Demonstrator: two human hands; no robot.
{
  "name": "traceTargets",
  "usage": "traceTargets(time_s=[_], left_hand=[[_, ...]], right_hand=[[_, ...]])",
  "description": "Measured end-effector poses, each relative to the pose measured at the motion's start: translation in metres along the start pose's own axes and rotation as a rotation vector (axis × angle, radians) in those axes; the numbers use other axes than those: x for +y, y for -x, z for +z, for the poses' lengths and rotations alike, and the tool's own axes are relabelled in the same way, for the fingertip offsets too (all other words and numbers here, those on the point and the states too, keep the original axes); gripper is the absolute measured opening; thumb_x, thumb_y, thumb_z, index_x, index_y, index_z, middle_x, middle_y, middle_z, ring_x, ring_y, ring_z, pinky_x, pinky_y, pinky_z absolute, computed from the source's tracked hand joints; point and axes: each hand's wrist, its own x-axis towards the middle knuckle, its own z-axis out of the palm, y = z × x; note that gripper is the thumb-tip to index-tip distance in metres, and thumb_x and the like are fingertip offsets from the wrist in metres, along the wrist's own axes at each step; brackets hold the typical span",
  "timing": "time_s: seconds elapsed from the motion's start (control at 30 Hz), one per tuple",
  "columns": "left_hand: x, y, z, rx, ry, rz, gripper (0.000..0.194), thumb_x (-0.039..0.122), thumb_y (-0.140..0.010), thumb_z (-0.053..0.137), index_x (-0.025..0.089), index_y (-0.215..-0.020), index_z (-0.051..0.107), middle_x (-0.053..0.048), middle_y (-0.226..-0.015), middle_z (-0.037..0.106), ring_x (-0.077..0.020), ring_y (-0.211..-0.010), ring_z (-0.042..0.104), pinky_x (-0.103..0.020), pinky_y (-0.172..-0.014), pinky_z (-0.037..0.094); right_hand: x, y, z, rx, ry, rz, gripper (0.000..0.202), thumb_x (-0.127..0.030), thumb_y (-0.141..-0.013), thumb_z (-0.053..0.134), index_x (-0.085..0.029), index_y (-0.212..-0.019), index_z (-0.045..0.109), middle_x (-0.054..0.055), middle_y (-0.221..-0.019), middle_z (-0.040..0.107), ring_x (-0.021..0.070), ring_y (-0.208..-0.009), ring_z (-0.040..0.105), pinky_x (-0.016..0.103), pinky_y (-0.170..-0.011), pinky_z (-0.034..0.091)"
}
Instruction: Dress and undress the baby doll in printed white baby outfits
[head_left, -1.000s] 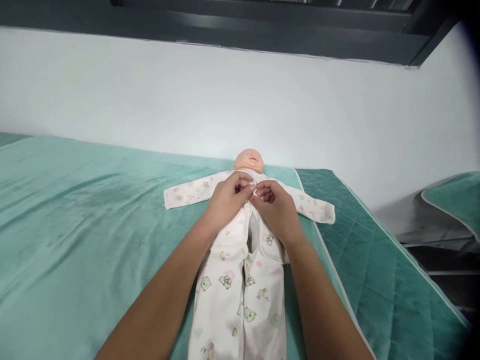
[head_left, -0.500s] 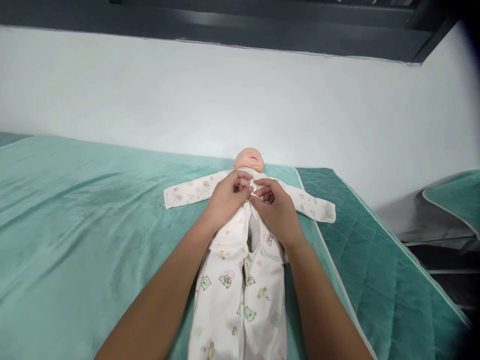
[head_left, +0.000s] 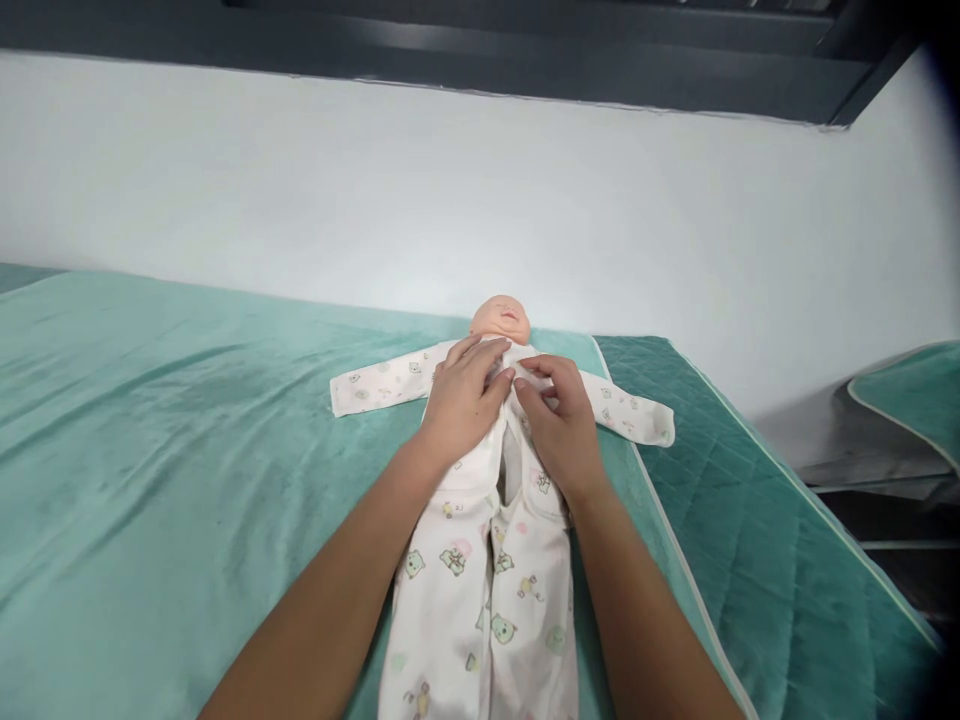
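Observation:
A baby doll [head_left: 501, 320] lies on its back, its bald head toward the wall. It wears a white printed jacket [head_left: 471, 468] with both sleeves stretched out sideways, over white trousers [head_left: 450, 620] with bear prints. The jacket front parts below the chest, showing a grey gap. On the chest rests my left hand [head_left: 466, 395], fingers stretched across the cloth near the collar. Close beside it, my right hand [head_left: 556, 410] has bent fingers, thumb and index apart at the jacket's front edge. My hands cover the upper fastening.
A light green sheet [head_left: 187, 480] lies under the doll, with a darker quilted green mat [head_left: 757, 520] along the right. Behind stands a white wall [head_left: 420, 200]. A dark frame [head_left: 450, 50] overhangs at the top. Another green-covered edge [head_left: 915, 395] shows at far right.
Half a second ago both hands pinched the jacket's front at the chest. Now my left fingers lie flatter on the cloth, and the right thumb and index have come apart, slightly to the right.

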Motion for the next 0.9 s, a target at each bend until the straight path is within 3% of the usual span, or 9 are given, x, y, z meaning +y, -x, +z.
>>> traceTargets(time_s=[0.1,0.3,0.43,0.7,0.9], left_hand=[[-0.001,-0.001,0.001,0.003,-0.031,-0.02,0.038,0.029,-0.096,0.046,0.022,-0.132,0.058,-0.006,-0.137,0.061,-0.0239,-0.141,0.037,-0.043,-0.114,0.034],[-0.001,-0.001,0.0,-0.022,-0.081,-0.003,0.041,0.023,-0.096,0.04,0.024,-0.133,0.057,-0.002,-0.144,0.056,-0.0232,-0.139,0.039,-0.044,-0.116,0.033],[0.0,-0.001,0.0,-0.05,-0.09,0.0,0.045,0.022,-0.096,0.036,0.027,-0.138,0.054,0.0,-0.151,0.049,-0.0215,-0.144,0.034,-0.047,-0.116,0.03],[0.0,-0.002,0.002,-0.005,-0.048,-0.012,0.042,0.02,-0.092,0.044,0.021,-0.131,0.058,-0.004,-0.138,0.06,-0.021,-0.134,0.045,-0.041,-0.114,0.034],[0.0,-0.001,0.002,0.012,-0.022,-0.032,0.039,0.023,-0.093,0.046,0.022,-0.129,0.059,-0.005,-0.136,0.061,-0.0224,-0.131,0.048,-0.042,-0.111,0.037]], right_hand=[[0.003,-0.001,0.001,-0.038,0.087,-0.055,0.029,-0.033,-0.093,0.055,-0.025,-0.12,0.061,0.007,-0.131,0.061,0.0215,-0.127,0.05,0.041,-0.111,0.037],[0.01,-0.003,0.001,-0.207,0.164,0.019,0.05,-0.051,-0.098,0.041,-0.024,-0.139,0.054,0.007,-0.152,0.046,0.0231,-0.144,0.034,0.046,-0.122,0.024],[0.011,-0.005,0.0,-0.263,0.186,0.024,0.056,-0.055,-0.099,0.036,-0.026,-0.146,0.048,0.006,-0.156,0.04,0.0223,-0.147,0.03,0.047,-0.123,0.021],[0.011,-0.008,-0.001,-0.283,0.198,0.058,0.056,-0.057,-0.099,0.036,-0.025,-0.142,0.051,0.007,-0.153,0.043,0.0236,-0.145,0.033,0.046,-0.121,0.025],[0.014,-0.016,-0.003,-0.312,0.177,0.088,0.053,-0.056,-0.098,0.036,-0.027,-0.139,0.054,0.007,-0.151,0.045,0.0251,-0.142,0.034,0.048,-0.12,0.024]])
